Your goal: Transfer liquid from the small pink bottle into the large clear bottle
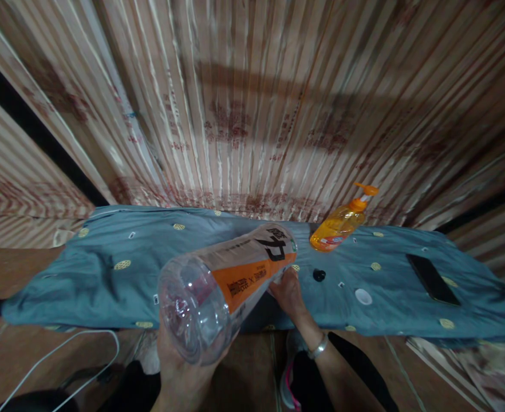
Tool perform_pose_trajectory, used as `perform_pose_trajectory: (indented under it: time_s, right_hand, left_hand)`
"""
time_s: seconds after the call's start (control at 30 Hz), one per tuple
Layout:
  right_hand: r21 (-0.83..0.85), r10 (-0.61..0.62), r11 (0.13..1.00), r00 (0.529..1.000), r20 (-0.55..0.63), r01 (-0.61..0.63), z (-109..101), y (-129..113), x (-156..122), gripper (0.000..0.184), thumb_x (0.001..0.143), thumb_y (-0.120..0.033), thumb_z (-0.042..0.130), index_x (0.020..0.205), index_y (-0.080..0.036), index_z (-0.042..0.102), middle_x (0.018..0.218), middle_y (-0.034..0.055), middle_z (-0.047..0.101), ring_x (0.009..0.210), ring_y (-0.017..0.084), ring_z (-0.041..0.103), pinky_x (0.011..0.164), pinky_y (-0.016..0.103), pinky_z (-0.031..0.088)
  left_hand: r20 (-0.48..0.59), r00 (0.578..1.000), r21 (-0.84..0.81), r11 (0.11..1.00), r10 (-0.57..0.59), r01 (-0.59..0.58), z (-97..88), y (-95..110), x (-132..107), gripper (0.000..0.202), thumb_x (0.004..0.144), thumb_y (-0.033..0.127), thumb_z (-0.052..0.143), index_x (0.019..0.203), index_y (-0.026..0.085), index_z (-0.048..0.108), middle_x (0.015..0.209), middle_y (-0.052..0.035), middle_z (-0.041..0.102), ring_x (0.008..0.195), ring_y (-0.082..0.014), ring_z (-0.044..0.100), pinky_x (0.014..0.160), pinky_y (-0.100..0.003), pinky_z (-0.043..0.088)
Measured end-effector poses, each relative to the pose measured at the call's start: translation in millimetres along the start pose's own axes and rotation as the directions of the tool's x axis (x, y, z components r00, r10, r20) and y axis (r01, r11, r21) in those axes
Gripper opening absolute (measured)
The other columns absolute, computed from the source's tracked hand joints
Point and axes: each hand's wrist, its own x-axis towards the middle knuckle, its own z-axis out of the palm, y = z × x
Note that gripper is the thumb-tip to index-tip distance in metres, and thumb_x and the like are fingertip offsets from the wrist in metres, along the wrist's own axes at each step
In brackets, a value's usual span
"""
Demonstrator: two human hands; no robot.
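My left hand (179, 375) is wrapped round the base of a large clear plastic bottle (218, 292) with an orange and grey label, held tilted with its bottom toward me. My right hand (287, 292), with a silver bracelet at the wrist, is closed at the bottle's neck end, where its fingers are hidden behind the bottle. A small black cap (319, 275) lies on the blue-grey cloth (106, 269) just right of that hand. A white round lid (363, 296) lies a little further right.
An orange pump soap bottle (340, 224) stands at the cloth's far edge. A dark phone (433, 278) lies on the cloth at right. A white cable (63, 349) runs over the wooden floor at lower left. Striped curtain fabric (252, 103) hangs behind.
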Motion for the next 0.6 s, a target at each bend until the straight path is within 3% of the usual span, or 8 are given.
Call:
perform_pose_trajectory:
  time_s: [0.07,0.17,0.23,0.27,0.33,0.5,0.6]
  right_hand:
    - [0.002,-0.001,1.000,1.000,-0.002,0.001,0.0,-0.6,0.2,0.030,0.088,-0.052,0.060,0.103,-0.026,0.055,0.087,0.0087,0.066,0.088,0.033,0.065,0.079,0.059,0.057]
    - [-0.005,0.005,1.000,1.000,-0.011,-0.005,0.7,-0.5,0.2,0.031,0.087,-0.053,0.061,0.103,-0.026,0.055,0.088,0.0098,0.066,0.090,0.034,0.065,0.080,0.060,0.057]
    - [-0.011,0.010,1.000,1.000,-0.016,-0.010,1.1,-0.2,0.1,0.032,0.088,-0.054,0.060,0.104,-0.026,0.055,0.088,0.0095,0.066,0.090,0.034,0.064,0.080,0.060,0.057]
    - [-0.013,0.012,1.000,1.000,-0.014,-0.012,1.0,-0.2,0.1,0.032,0.088,-0.054,0.060,0.104,-0.027,0.055,0.088,0.0092,0.066,0.090,0.033,0.064,0.080,0.060,0.056]
    - [-0.015,0.010,1.000,1.000,0.001,-0.010,0.3,-0.7,0.3,0.031,0.089,-0.053,0.059,0.105,-0.027,0.055,0.089,0.0089,0.066,0.089,0.033,0.064,0.081,0.060,0.056]
    - [-0.005,-0.004,1.000,1.000,0.017,0.004,-2.1,-3.7,1.9,0.030,0.089,-0.053,0.059,0.102,-0.026,0.054,0.089,0.0091,0.067,0.090,0.032,0.065,0.083,0.059,0.056]
    - [0.005,0.011,1.000,1.000,0.001,-0.011,-1.7,-3.8,1.8,0.031,0.088,-0.054,0.060,0.101,-0.026,0.054,0.089,0.0088,0.067,0.090,0.033,0.065,0.082,0.060,0.056]
  left_hand:
    - [-0.023,0.999,0.072,0.997,0.035,-0.033,0.0,1.7,-1.0,0.087,0.038,-0.002,0.093,0.116,0.031,0.072,0.112,0.0004,0.080,0.086,-0.0209,0.077,0.066,-0.021,0.064]
    - [-0.068,0.997,0.108,0.994,0.042,-0.034,0.9,3.6,-0.7,0.087,0.041,0.002,0.094,0.119,0.033,0.072,0.117,-0.0004,0.079,0.098,-0.0242,0.076,0.070,-0.023,0.064]
    - [-0.019,0.999,0.085,0.996,-0.026,0.027,6.6,4.7,-3.5,0.090,0.043,0.011,0.097,0.125,0.035,0.069,0.121,-0.0028,0.077,0.104,-0.0307,0.075,0.068,-0.030,0.066]
    - [0.029,0.999,0.089,0.995,-0.046,0.043,11.0,5.2,-6.1,0.097,0.037,0.012,0.099,0.126,0.035,0.068,0.121,-0.0039,0.077,0.103,-0.0334,0.075,0.067,-0.034,0.067]
    - [0.065,0.998,0.090,0.996,-0.019,0.013,21.1,6.3,-12.1,0.101,0.032,0.010,0.099,0.126,0.033,0.068,0.122,-0.0042,0.076,0.097,-0.0328,0.076,0.068,-0.037,0.068]
    - [0.066,0.984,0.175,0.969,0.167,-0.176,35.6,9.0,-20.1,0.087,0.032,0.021,0.101,0.114,0.025,0.072,0.110,-0.0046,0.079,0.088,-0.0258,0.077,0.065,-0.028,0.066]
    - [0.065,0.994,0.141,0.985,0.093,-0.101,31.7,7.9,-20.2,0.094,0.034,0.020,0.101,0.122,0.030,0.069,0.114,-0.0033,0.078,0.091,-0.0264,0.077,0.065,-0.028,0.065]
